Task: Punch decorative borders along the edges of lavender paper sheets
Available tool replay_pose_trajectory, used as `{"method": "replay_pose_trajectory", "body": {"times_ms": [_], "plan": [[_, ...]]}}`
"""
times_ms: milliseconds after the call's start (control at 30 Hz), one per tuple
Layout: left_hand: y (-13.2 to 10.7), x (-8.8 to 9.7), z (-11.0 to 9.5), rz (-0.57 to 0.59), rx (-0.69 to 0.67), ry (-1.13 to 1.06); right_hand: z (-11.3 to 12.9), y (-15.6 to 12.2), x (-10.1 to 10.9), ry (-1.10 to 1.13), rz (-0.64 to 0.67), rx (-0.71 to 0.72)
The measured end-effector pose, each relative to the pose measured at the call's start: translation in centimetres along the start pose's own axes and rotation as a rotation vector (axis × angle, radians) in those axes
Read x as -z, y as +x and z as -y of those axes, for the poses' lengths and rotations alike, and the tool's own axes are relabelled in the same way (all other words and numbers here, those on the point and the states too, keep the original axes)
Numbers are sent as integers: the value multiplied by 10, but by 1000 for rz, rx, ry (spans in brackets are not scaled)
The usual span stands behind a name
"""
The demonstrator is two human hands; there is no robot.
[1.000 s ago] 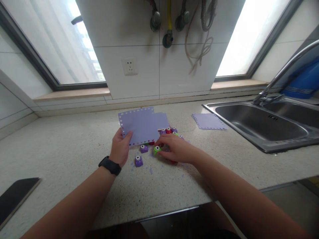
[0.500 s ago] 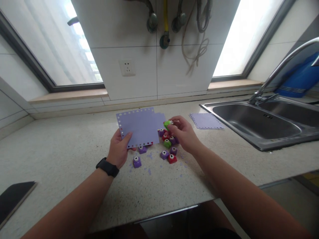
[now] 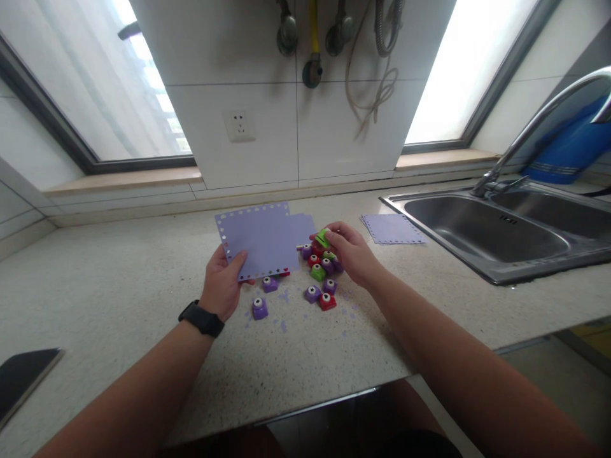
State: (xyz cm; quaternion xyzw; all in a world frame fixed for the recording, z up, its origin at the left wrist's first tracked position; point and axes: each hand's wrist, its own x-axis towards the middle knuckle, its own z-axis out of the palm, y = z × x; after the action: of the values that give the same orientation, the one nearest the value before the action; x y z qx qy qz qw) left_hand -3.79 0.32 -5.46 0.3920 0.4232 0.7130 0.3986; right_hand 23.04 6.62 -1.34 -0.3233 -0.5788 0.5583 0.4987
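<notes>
My left hand (image 3: 222,280) grips a lavender sheet of paper (image 3: 260,245) by its lower left corner, thumb on top. Small punched shapes run along the sheet's top, left and bottom edges. Between the fingers of my right hand (image 3: 351,251) is a green craft punch (image 3: 323,238), held just right of the sheet and apart from it. Beneath that hand several purple, red and green punches lie clustered, among them a green punch (image 3: 317,272) and a red punch (image 3: 327,301). A purple punch (image 3: 259,308) sits nearer me, below the sheet.
More lavender paper (image 3: 303,224) lies behind the held sheet. A stack of edge-punched sheets (image 3: 394,228) rests beside the steel sink (image 3: 477,267). Paper scraps (image 3: 283,326) dot the speckled counter (image 3: 229,375). A dark flat object (image 3: 26,378) lies at the left.
My right hand has turned the green punch, so its slotted side now shows instead of its white button. The left hand still holds the sheet; the whole view has shifted slightly.
</notes>
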Motion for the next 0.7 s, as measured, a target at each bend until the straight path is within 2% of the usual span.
{"method": "replay_pose_trajectory", "body": {"times_ms": [233, 700], "plan": [[1, 1, 0, 0, -1, 18, 4, 2, 6, 200, 18, -95], [1, 1, 1, -4, -4, 32, 0, 4, 10, 127, 2, -28]]}}
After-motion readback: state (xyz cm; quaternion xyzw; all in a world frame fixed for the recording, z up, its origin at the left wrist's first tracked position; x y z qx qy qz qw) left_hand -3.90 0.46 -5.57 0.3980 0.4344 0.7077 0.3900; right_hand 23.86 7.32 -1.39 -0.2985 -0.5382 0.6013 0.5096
